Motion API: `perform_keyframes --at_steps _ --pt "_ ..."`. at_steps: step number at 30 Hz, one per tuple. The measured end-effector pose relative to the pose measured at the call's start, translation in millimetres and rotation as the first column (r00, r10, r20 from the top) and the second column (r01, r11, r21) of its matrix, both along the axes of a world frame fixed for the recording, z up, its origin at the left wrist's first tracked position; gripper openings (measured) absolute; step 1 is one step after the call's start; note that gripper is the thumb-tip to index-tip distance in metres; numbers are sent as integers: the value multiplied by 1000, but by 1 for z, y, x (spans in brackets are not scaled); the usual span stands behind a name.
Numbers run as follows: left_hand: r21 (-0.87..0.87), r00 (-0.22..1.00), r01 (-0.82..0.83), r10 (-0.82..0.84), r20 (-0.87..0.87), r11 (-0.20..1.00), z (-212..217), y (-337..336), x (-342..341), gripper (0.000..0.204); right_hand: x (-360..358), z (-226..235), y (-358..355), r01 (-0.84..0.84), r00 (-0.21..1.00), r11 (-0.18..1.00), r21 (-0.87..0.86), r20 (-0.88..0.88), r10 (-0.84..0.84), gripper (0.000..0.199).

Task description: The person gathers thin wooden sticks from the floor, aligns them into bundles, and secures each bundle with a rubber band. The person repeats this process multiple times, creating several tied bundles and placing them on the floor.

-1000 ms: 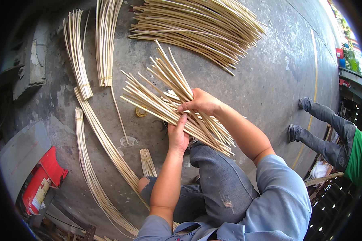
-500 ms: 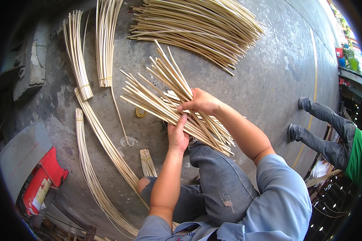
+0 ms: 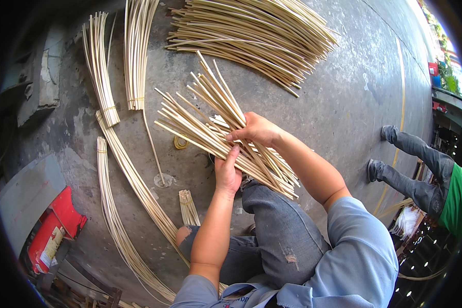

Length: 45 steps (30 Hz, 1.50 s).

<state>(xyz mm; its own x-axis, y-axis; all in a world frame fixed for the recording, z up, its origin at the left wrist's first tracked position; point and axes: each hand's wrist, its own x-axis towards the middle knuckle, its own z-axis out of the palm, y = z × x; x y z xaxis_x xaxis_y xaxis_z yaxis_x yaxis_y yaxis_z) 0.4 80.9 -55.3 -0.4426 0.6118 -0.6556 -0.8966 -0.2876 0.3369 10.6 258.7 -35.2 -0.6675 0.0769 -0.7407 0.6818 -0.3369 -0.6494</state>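
Note:
My left hand (image 3: 228,172) is closed around a bunch of thin pale cane sticks (image 3: 190,128), its thumb resting along them. A second bunch of cane sticks (image 3: 216,97) is gripped in my right hand (image 3: 259,130), just above and to the right. The two bunches cross between my hands, and their upper ends fan out toward the far left. Their lower ends reach over my raised knee (image 3: 282,226). My thumbs are close together, and the palms are hidden by the hands and sticks.
A large pile of cane sticks (image 3: 251,36) lies on the concrete floor ahead. Tied bundles (image 3: 98,72) and longer canes (image 3: 138,185) lie to the left. A yellow coil (image 3: 180,141) sits near my left hand. Another person (image 3: 426,169) stands at right.
My hands and both bunches have barely moved. Near the other person at the right, some pale rods have shifted position.

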Motion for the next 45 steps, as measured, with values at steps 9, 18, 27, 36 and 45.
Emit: perform_keyframes --at_steps 9,18,27,36,45 --pt "-13 1000 11 -11 7 1000 -1 1 2 46 -5 4 -8 -23 999 1000 7 45 22 36" --pt "-92 995 89 -92 -29 992 -3 -2 6 68 -12 -4 -33 -315 949 921 227 73 306 59" --pt "18 996 -60 59 60 998 4 -10 -4 89 -26 28 -58 -671 706 505 543 257 661 95" --pt "115 989 -124 114 89 986 -1 -28 -9 27 90 -41 -8 -427 901 466 775 323 290 85" --pt "61 996 -93 92 16 994 -3 -35 -14 23 113 -54 -26 -480 826 145 865 390 407 87"
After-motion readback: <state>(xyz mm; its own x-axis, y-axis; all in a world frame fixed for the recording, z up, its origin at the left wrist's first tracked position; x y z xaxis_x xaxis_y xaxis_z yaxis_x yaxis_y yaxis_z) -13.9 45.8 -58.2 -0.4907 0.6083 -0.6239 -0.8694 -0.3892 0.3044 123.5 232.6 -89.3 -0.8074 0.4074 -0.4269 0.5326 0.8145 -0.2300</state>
